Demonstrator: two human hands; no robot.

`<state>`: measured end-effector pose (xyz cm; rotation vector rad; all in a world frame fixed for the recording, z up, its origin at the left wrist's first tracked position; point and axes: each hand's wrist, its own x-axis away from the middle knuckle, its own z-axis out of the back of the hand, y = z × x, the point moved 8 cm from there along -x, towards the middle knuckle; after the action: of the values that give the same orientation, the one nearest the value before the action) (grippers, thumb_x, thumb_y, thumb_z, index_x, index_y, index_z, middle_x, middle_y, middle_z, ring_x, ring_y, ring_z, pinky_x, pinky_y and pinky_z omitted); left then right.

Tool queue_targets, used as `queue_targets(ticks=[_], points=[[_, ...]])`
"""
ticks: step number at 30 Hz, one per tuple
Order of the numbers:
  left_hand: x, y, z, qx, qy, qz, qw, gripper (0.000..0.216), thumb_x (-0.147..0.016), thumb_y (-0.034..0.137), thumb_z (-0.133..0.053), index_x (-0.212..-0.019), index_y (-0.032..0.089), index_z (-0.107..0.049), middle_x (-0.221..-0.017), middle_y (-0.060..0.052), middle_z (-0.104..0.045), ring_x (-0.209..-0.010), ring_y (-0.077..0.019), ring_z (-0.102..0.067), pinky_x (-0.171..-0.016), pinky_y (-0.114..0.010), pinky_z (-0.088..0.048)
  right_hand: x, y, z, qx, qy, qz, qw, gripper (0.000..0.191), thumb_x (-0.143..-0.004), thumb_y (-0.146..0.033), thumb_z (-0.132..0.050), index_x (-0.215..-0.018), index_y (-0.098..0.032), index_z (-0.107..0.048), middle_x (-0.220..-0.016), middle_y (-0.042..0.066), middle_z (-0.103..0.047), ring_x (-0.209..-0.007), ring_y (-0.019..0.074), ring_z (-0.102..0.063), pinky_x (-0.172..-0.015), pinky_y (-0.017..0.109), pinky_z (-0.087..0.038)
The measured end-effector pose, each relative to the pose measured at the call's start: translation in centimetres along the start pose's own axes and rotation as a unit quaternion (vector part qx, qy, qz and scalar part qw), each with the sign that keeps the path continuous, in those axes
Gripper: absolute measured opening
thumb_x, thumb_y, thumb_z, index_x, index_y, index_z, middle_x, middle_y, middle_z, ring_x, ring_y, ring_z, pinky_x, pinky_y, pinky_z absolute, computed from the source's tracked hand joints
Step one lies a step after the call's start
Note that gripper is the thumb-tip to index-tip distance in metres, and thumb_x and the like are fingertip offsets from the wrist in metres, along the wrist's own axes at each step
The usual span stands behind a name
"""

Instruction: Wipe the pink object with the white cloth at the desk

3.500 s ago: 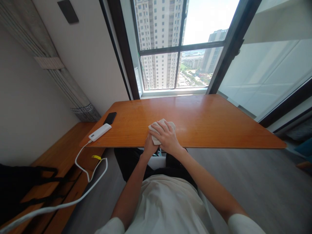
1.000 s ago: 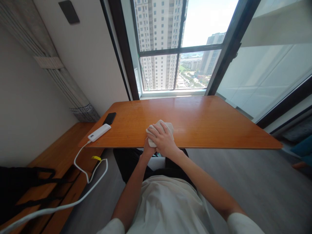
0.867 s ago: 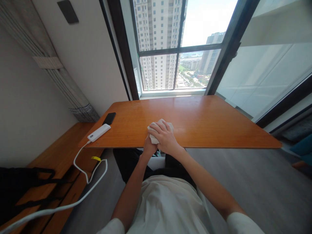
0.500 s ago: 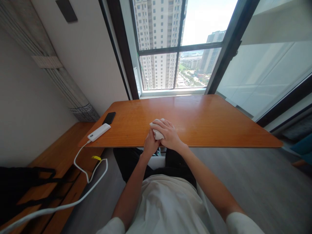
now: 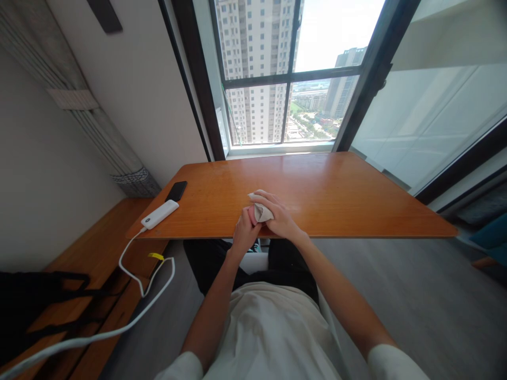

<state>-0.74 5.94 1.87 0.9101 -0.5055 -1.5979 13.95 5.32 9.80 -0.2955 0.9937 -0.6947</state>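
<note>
Both hands meet at the near edge of the orange wooden table (image 5: 336,195). My right hand (image 5: 280,219) is closed on a crumpled white cloth (image 5: 262,212), its fingers curled over the top of it. My left hand (image 5: 242,236) comes up from below the table edge with its fingers closed against the cloth's underside. A small pinkish patch (image 5: 251,213) shows between the two hands; I cannot tell what it is.
A white power bank (image 5: 160,214) and a black phone (image 5: 176,190) lie at the table's left end. The power bank's white cable (image 5: 137,279) hangs toward a low wooden bench (image 5: 99,248) with a black bag (image 5: 35,301). A window (image 5: 285,74) rises behind the table.
The cloth lay spread under my flat right hand; it is now bunched up small, with my right hand's fingers curled around it and my left hand pressed closer. Both hands stayed at the table edge.
</note>
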Motion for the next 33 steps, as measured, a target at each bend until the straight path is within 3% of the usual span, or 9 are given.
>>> queue_targets(ticks=[12, 16, 19, 22, 27, 33], points=[[0.1, -0.3, -0.2, -0.008, -0.004, 0.0, 1.0, 0.046, -0.101, 0.029, -0.068, -0.144, 0.024, -0.05, -0.145, -0.016, -0.073, -0.135, -0.0318, -0.072, -0.108, -0.041, -0.055, 1.0, 2.5, 0.1, -0.127, 0.056, -0.056, 0.989, 0.072, -0.084, -0.008, -0.056, -0.151, -0.029, -0.07, -0.166, 0.008, -0.065, -0.16, 0.0253, -0.055, -0.139, 0.051, -0.038], [0.1, -0.4, -0.2, -0.015, -0.004, 0.0, 1.0, 0.045, -0.101, 0.025, -0.066, -0.142, 0.024, -0.049, -0.145, -0.015, -0.073, -0.135, -0.0321, -0.072, -0.109, -0.042, -0.056, 1.8, 4.3, -0.2, -0.213, 0.113, -0.1, 0.965, 0.062, -0.083, -0.017, -0.064, -0.143, -0.027, -0.074, -0.161, 0.007, -0.069, -0.156, 0.027, -0.058, -0.139, 0.047, -0.039], [0.1, -0.4, -0.2, -0.022, -0.002, 0.003, 1.0, 0.045, -0.1, 0.022, -0.064, -0.142, 0.023, -0.049, -0.145, -0.016, -0.073, -0.135, -0.0329, -0.072, -0.11, -0.043, -0.055, 2.7, 6.0, -0.7, -0.251, 0.15, -0.14, 0.946, 0.069, -0.077, -0.019, -0.063, -0.145, -0.027, -0.072, -0.159, 0.006, -0.071, -0.148, 0.0274, -0.065, -0.134, 0.045, -0.046], [0.0, -0.5, -0.3, -0.027, 0.001, 0.002, 1.0, 0.044, -0.1, 0.023, -0.064, -0.141, 0.023, -0.049, -0.143, -0.017, -0.073, -0.134, -0.034, -0.072, -0.108, -0.044, -0.056, 3.4, 6.9, -1.3, -0.249, 0.156, -0.156, 0.943, 0.078, -0.073, -0.017, -0.059, -0.15, -0.027, -0.068, -0.157, 0.005, -0.073, -0.141, 0.0264, -0.07, -0.127, 0.044, -0.053], [0.0, -0.5, -0.1, -0.027, 0.003, -0.01, 1.0, 0.046, -0.1, 0.023, -0.066, -0.143, 0.023, -0.049, -0.141, -0.017, -0.074, -0.132, -0.0337, -0.074, -0.106, -0.044, -0.058, 3.6, 6.9, -1.2, -0.215, 0.163, -0.153, 0.951, 0.072, -0.079, -0.02, -0.064, -0.15, -0.024, -0.066, -0.155, 0.009, -0.074, -0.138, 0.0262, -0.072, -0.124, 0.043, -0.055], [0.0, 0.4, 0.0, -0.028, 0.001, -0.06, 0.998, 0.053, -0.105, 0.031, -0.068, -0.151, 0.022, -0.043, -0.15, -0.018, -0.069, -0.137, -0.033, -0.072, -0.112, -0.046, -0.057, 3.5, 5.7, -0.4, -0.134, 0.178, -0.132, 0.966, 0.073, -0.074, -0.009, -0.06, -0.145, -0.021, -0.069, -0.154, 0.013, -0.073, -0.145, 0.029, -0.066, -0.131, 0.052, -0.048]])
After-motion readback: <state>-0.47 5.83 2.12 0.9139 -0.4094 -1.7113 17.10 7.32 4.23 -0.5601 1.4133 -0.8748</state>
